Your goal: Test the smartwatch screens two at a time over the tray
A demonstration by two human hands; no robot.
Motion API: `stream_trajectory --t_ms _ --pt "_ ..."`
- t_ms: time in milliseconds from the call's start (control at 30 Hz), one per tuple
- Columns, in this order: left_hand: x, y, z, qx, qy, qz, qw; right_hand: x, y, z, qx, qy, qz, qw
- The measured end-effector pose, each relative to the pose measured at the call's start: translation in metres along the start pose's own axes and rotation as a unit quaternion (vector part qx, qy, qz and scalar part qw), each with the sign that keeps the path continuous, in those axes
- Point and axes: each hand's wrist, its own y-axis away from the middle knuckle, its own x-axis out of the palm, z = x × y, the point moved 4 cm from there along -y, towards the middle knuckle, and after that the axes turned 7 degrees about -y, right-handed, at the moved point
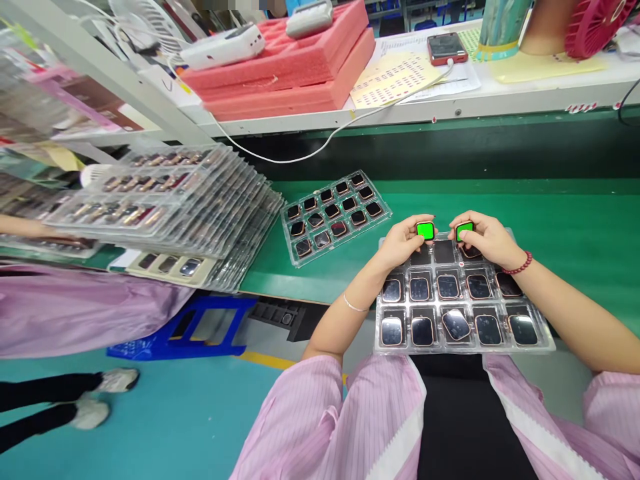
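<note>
Between the fingers and thumb of my left hand point(401, 241) is a smartwatch without a strap point(425, 231), its screen lit plain green. My right hand point(486, 239) pinches a second strapless smartwatch point(464, 231), also glowing green, with the thumb over part of its screen. Both hands hover above the back row of a clear plastic tray point(465, 348) at the bench's front edge. Dark-screened watch bodies point(447, 287) fill its two nearer rows. In the back row a bare pocket point(443, 251) shows between my hands; other pockets are partly covered by them.
A second clear tray of watch bodies point(339, 228) lies on the green bench point(320, 280). Left of it rises a tall stack of filled trays point(240, 213). A white cable point(300, 161) droops from the shelf, which bears red foam point(280, 73) and a phone point(447, 49). A co-worker's sleeve point(85, 307) is at left.
</note>
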Motion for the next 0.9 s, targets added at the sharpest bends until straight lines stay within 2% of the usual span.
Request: stream_trajectory --t_ms 300,433,600,900 --pt "0.0007 0.0008 -0.0048 0.009 0.003 -0.007 1.0 0.0034 -0.0018 0.0013 -0.02 -0.009 0.017 1.0" --pt "-0.0002 0.0003 -0.0032 -0.005 0.001 -0.016 1.0 0.0027 -0.0019 -0.0034 -0.002 -0.009 0.023 1.0" --pt "-0.0003 0.0007 -0.0072 0.03 0.007 -0.024 0.999 0.0016 -0.0022 -0.004 -0.014 -0.013 0.024 1.0" --pt "0.0009 0.0003 -0.0095 0.025 0.022 -0.034 0.999 0.0034 -0.001 -0.0067 -0.003 -0.002 0.041 0.999"
